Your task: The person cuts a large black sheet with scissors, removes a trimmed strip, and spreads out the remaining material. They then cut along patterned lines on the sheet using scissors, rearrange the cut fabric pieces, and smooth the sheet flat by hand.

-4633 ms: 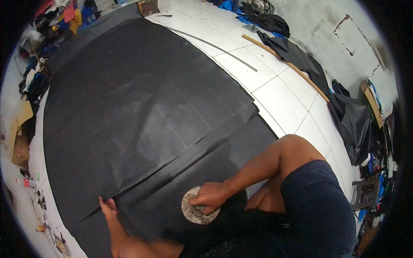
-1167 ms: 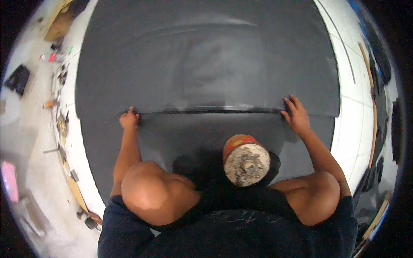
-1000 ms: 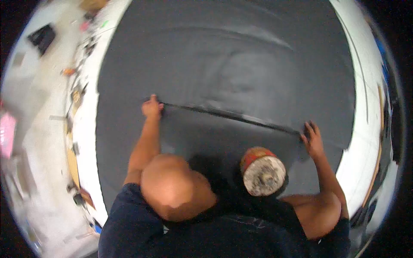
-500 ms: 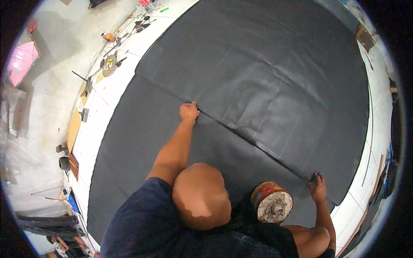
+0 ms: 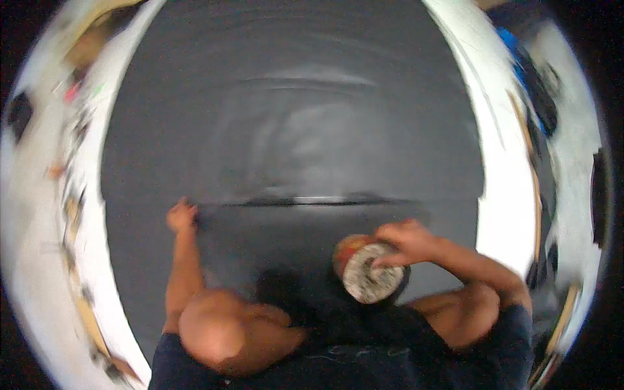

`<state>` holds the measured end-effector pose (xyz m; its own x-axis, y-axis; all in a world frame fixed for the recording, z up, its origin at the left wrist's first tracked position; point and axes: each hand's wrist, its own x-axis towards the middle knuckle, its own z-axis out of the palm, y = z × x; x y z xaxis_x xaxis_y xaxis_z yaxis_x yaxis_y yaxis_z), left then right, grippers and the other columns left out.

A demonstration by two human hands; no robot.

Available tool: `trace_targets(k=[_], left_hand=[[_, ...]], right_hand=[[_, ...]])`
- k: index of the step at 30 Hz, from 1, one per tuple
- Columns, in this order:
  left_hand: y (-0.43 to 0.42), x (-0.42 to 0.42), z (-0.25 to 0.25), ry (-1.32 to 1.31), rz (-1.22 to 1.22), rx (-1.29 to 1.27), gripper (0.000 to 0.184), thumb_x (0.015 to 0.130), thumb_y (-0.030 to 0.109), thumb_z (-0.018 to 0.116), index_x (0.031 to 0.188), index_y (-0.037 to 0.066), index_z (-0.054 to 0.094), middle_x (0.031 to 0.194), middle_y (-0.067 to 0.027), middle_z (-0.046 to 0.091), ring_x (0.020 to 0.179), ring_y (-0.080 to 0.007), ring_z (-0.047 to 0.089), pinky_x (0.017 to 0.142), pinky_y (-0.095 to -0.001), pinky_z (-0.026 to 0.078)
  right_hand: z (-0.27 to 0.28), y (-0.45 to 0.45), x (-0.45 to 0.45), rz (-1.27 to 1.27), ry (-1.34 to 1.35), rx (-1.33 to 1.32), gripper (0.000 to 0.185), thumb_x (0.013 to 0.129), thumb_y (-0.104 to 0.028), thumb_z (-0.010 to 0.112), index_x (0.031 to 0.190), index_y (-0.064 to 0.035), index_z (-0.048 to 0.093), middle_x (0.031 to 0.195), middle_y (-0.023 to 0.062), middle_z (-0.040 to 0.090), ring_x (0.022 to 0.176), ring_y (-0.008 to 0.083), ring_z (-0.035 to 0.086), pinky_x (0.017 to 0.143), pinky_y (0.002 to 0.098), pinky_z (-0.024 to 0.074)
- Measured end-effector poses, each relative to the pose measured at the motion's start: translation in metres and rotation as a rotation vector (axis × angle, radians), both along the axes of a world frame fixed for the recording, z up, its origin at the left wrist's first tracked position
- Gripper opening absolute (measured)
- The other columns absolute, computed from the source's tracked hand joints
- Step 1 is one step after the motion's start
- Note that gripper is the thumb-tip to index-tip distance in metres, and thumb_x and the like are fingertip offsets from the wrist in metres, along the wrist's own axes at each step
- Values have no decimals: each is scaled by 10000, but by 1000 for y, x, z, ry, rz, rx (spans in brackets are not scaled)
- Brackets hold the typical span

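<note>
A wide black sheet (image 5: 292, 143) of smooth, leather-like material spreads out before me, with a straight overlapping edge running across it. At the left end of that edge, my left hand (image 5: 182, 216) is closed on the sheet, though blur softens its fingers. My right hand (image 5: 411, 242) grips a round can (image 5: 372, 276) with a reddish side and a crusted, whitish top. Its thumb reaches over the top while the other fingers lie at the far rim. The can stands close to my body, between my knees, and its contents cannot be seen.
White tiled floor (image 5: 497, 188) borders the sheet on both sides. Blurred tools and small items (image 5: 75, 130) line the left border. Along the right lie a long wooden strip (image 5: 534, 175) and a blue item (image 5: 513, 49).
My right hand has left the sheet's right end and taken hold of the can. My left hand stays by the edge, now farther left along it. The view has turned.
</note>
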<state>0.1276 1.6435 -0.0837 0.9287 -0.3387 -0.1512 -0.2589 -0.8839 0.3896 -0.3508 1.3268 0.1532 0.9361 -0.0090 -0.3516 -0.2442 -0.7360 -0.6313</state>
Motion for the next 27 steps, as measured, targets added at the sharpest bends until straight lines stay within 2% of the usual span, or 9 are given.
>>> trace_targets(k=[2,5,7,9,11,13,15,20,27], left_hand=[[-8,-2,25,442,723,-700,278,857,165,640,943,-99,631,819,-151,645,628,-206,613,533,-293,504],[29,14,-2,350,461,-742,231,895,123,603,957,-100,604,709,-126,592,533,-183,518,471,-276,456],[43,22,-8,423,564,-845,268,885,137,626,1006,-95,566,715,-118,574,524,-180,504,455,-272,440],[31,11,3,467,527,-891,324,878,153,639,1070,-88,535,749,-120,574,523,-181,505,449,-269,433],[-3,-31,51,264,607,-544,515,871,170,649,1257,-64,401,952,-173,581,661,-243,574,570,-337,498],[29,15,-33,-29,528,-442,667,871,190,651,1367,-27,262,1188,-232,498,943,-321,582,790,-405,505],[25,4,-10,-65,431,-581,678,886,215,627,1406,-17,259,1364,-249,390,1210,-362,464,1007,-421,391],[65,1,5,82,227,-161,634,913,211,572,1436,1,281,1468,-200,331,1333,-359,356,1100,-393,285],[37,14,10,33,238,-105,644,909,221,579,1432,-12,285,1454,-218,347,1345,-367,333,1104,-391,276]], right_hand=[[-10,24,1,281,-52,49,500,799,-557,607,1044,-128,532,864,126,632,760,358,641,631,489,519],[-47,47,-23,272,-275,-3,443,796,-507,608,1032,-144,518,778,124,628,675,350,641,570,490,517],[-46,50,-30,234,-323,-83,407,796,-475,610,1019,-148,514,725,120,625,635,347,637,540,490,514],[-31,57,-36,192,-27,-195,334,865,-438,564,924,-118,490,638,118,593,600,314,616,512,437,482],[-31,59,-32,96,-62,-200,336,862,-435,561,918,-112,491,608,122,583,569,323,606,492,442,474],[-40,50,-33,55,-187,-262,338,859,-433,559,911,-106,491,579,127,573,537,331,596,471,447,466],[-20,39,-21,-130,-167,-262,351,842,-437,578,894,-99,499,577,134,579,527,359,588,466,469,461],[19,47,-17,-408,-240,-388,366,815,-442,630,811,-88,537,545,133,565,517,353,593,468,451,470],[-22,-62,15,-464,-414,-485,360,818,-404,649,789,-64,533,511,131,548,489,339,589,455,425,454]])
